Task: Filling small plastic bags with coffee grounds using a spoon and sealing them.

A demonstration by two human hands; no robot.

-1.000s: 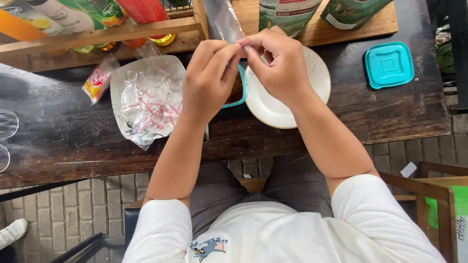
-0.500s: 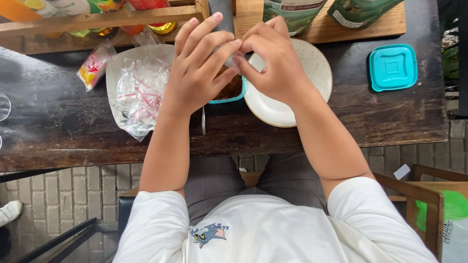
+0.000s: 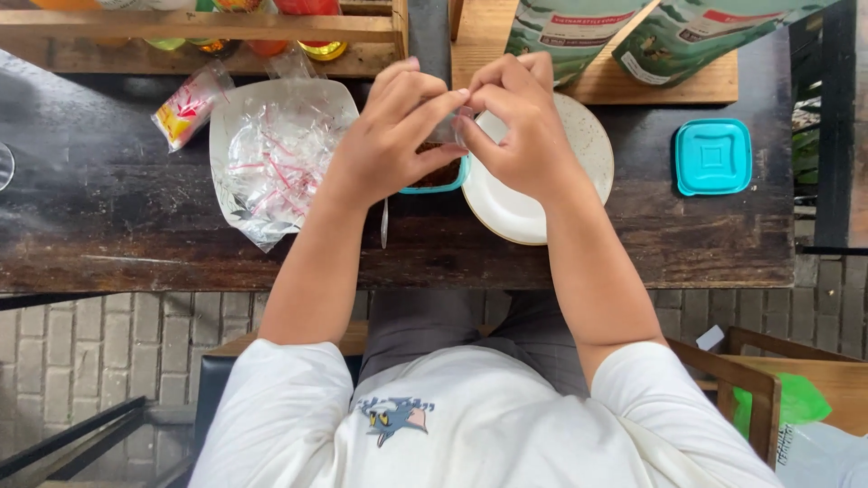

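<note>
Both hands meet above the dark wooden table (image 3: 108, 208). The left hand (image 3: 389, 136) and the right hand (image 3: 520, 126) are curled, fingertips pinched together on a small clear plastic wrapper (image 3: 449, 129). The wrapper is mostly hidden by the fingers, and its contents cannot be made out.

Directly beneath the hands sits a small teal plastic container (image 3: 440, 179). Only its near edge and a patch of dark brown contents are visible. It stands just beside a round white ceramic plate (image 3: 542, 212), whose left portion is covered by the right hand. A thin metal utensil handle (image 3: 384, 228) projects from under the left wrist; its working end is hidden.

To the left, a crumpled clear plastic bag with red markings (image 3: 271, 158) lies on a white tray (image 3: 221, 122). A square teal plastic lid (image 3: 713, 156) rests well apart to the right. Two green printed pouches (image 3: 579, 36) on a light wooden board (image 3: 669, 86) are cut off by the top edge.
</note>
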